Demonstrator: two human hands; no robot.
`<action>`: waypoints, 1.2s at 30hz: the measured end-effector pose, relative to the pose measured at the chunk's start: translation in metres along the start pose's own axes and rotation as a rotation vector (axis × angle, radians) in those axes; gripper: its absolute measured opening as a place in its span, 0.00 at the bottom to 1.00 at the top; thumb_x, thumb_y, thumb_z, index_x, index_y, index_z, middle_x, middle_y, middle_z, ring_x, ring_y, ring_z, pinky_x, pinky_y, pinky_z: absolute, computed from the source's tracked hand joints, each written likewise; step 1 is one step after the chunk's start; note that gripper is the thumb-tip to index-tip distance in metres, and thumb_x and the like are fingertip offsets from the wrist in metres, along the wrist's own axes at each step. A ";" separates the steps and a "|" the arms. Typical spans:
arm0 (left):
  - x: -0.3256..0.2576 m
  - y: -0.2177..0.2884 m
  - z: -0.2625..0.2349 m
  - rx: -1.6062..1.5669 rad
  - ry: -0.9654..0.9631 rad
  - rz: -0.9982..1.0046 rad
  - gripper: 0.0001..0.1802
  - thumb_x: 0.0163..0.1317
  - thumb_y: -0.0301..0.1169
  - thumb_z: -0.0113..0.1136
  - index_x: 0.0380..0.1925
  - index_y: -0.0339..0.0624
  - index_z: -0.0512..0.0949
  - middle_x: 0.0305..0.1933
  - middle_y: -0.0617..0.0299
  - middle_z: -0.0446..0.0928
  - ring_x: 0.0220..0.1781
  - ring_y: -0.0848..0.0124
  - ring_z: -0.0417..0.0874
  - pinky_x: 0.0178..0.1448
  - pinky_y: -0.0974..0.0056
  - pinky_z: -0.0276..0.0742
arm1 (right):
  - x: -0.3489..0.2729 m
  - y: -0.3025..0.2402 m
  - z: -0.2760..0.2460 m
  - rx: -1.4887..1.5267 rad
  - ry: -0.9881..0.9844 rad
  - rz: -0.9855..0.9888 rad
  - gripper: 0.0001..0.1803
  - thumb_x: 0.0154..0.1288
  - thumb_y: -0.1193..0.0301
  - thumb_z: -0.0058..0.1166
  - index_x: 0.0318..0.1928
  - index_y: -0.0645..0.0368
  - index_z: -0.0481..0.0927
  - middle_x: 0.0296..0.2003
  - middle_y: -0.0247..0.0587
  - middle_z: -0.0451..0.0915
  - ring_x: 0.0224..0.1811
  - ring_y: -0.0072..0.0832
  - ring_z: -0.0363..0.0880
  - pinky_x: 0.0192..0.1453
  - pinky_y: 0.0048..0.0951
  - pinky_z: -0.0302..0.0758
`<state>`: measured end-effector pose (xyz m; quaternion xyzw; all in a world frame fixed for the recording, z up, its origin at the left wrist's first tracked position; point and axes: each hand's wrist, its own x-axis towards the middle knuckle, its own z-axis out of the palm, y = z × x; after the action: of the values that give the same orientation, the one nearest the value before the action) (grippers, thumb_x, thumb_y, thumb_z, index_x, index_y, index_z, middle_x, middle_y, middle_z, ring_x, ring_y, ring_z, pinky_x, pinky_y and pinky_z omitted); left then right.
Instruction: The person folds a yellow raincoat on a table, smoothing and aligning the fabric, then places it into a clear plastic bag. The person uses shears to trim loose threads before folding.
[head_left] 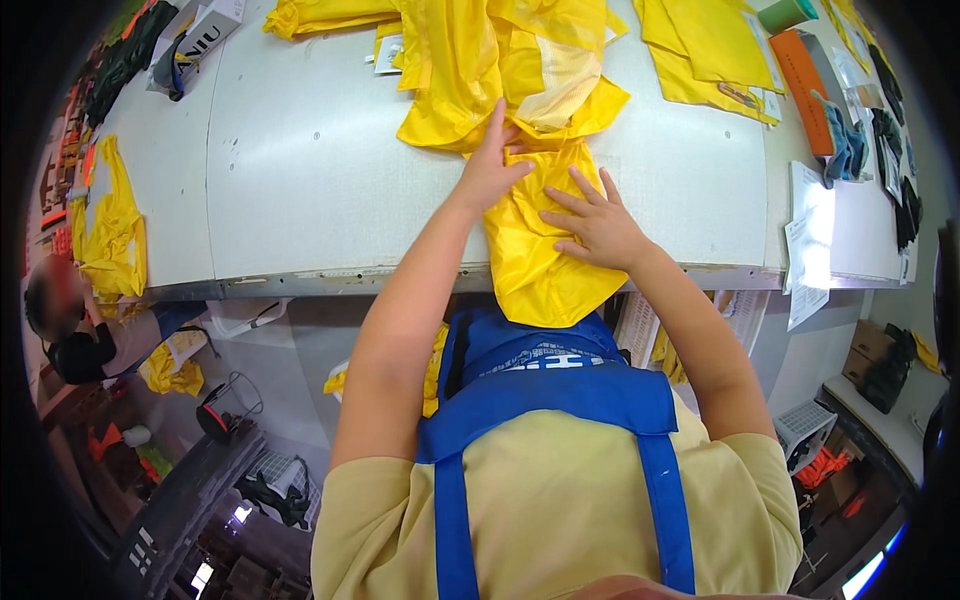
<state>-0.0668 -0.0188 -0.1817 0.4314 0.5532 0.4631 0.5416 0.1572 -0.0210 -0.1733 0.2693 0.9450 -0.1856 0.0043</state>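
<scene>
A shiny yellow garment [455, 70], which looks like rainwear, lies spread at the middle of the table. One flap of it [550, 285] hangs over the table's front edge against my blue apron. Along the left side of this flap, my left hand [490, 170] rests where it meets the bulk of the garment, index finger stretched out and thumb apart. Some of its other fingers are partly hidden. My right hand [603, 228] lies flat on the flap's right side with fingers spread. Neither hand grips the cloth visibly. A whitish lining patch [560, 85] shows on the garment.
Folded yellow garments [705, 50] lie at the back right, beside an orange box [803, 85] and a green roll [785, 14]. White paper sheets [808, 240] overhang the front edge at right. A white box [208, 35] stands back left. Another person [85, 345] is at far left.
</scene>
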 end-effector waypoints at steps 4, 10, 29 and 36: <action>-0.021 -0.020 0.023 1.073 0.250 0.585 0.32 0.55 0.30 0.60 0.63 0.49 0.65 0.62 0.51 0.67 0.65 0.58 0.67 0.69 0.54 0.59 | 0.011 0.006 -0.006 0.153 0.034 0.069 0.21 0.62 0.55 0.52 0.54 0.46 0.78 0.57 0.36 0.73 0.65 0.39 0.63 0.69 0.48 0.53; -0.044 -0.040 0.031 1.169 -0.141 0.413 0.30 0.56 0.44 0.61 0.58 0.47 0.69 0.69 0.55 0.60 0.71 0.53 0.57 0.74 0.50 0.48 | 0.061 0.019 -0.001 0.747 0.392 0.796 0.14 0.61 0.63 0.56 0.41 0.60 0.80 0.32 0.43 0.82 0.33 0.36 0.81 0.41 0.32 0.76; -0.046 -0.042 0.030 1.204 -0.107 0.321 0.36 0.59 0.51 0.55 0.68 0.63 0.60 0.74 0.49 0.48 0.76 0.53 0.46 0.75 0.50 0.41 | -0.051 0.006 -0.032 -0.078 -0.149 -0.278 0.36 0.49 0.66 0.60 0.63 0.40 0.68 0.67 0.34 0.62 0.71 0.36 0.57 0.71 0.45 0.56; -0.024 -0.079 -0.011 1.501 -0.102 0.629 0.30 0.61 0.44 0.54 0.64 0.56 0.63 0.67 0.51 0.58 0.70 0.55 0.57 0.70 0.52 0.52 | 0.012 0.014 0.026 0.511 0.116 0.542 0.14 0.56 0.62 0.59 0.38 0.57 0.80 0.34 0.51 0.81 0.37 0.48 0.79 0.43 0.40 0.76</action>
<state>-0.0746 -0.0587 -0.2545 0.8351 0.5440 0.0792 -0.0227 0.1513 -0.0131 -0.2039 0.5118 0.7614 -0.3920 -0.0677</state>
